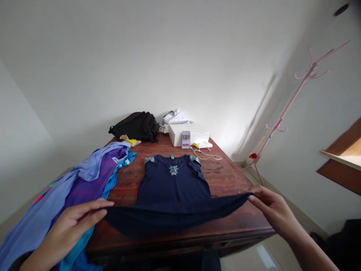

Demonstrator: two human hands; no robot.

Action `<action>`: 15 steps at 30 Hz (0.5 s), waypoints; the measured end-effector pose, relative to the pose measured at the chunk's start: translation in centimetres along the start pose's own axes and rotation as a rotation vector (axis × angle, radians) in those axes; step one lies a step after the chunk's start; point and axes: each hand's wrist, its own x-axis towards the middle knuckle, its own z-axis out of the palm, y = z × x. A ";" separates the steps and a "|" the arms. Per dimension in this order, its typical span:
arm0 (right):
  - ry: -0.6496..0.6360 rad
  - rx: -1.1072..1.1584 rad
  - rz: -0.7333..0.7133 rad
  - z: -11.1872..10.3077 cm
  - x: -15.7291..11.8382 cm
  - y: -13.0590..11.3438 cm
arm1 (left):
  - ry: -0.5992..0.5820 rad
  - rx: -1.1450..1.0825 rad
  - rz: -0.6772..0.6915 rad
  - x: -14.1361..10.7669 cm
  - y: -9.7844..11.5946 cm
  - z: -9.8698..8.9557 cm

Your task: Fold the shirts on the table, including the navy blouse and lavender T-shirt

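Observation:
A navy sleeveless top [175,188] with patterned shoulder trims and a small ornament at the neckline lies on the wooden table [225,180], its collar toward the wall. Its lower hem is lifted and stretched wide above the table's near edge. My left hand [73,222] pinches the hem's left corner between thumb and fingers. At the opposite corner, my right hand [270,207] pinches the cloth the same way. The hem sags a little between them and looks slightly blurred. Both hands are closed on the fabric.
Blue and purple garments [90,177] are heaped along the table's left side and hang over its edge. Farther back are a black bag [135,126], a white box [176,136], a small card [185,140] and a white cable [205,153]. A pink coat rack [293,101] stands right.

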 end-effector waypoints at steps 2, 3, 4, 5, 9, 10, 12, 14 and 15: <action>0.016 0.089 0.006 1.5 2.6 0.5 | -0.005 -0.066 -0.044 2.9 1.9 1.3; 0.017 0.153 0.014 2.3 4.0 0.8 | -0.008 -0.124 -0.073 4.2 2.6 2.1; 0.009 0.213 0.028 3.1 5.4 1.1 | -0.014 -0.207 -0.106 5.5 3.0 2.9; -0.001 0.262 0.047 4.0 6.8 1.4 | -0.029 -0.304 -0.141 6.8 3.2 3.6; -0.008 0.332 0.101 6.8 12.3 3.0 | -0.088 -0.675 -0.247 11.9 2.2 6.3; -0.009 0.327 0.113 7.4 13.6 3.5 | -0.083 -0.725 -0.263 13.2 1.7 6.9; 0.007 0.307 0.135 8.5 16.0 4.7 | -0.075 -0.767 -0.292 15.5 0.5 8.1; 0.020 0.268 0.152 9.5 18.2 6.2 | -0.079 -0.760 -0.303 17.4 -0.7 9.2; 0.017 0.247 0.160 9.9 19.2 6.9 | -0.082 -0.746 -0.304 18.3 -1.4 9.8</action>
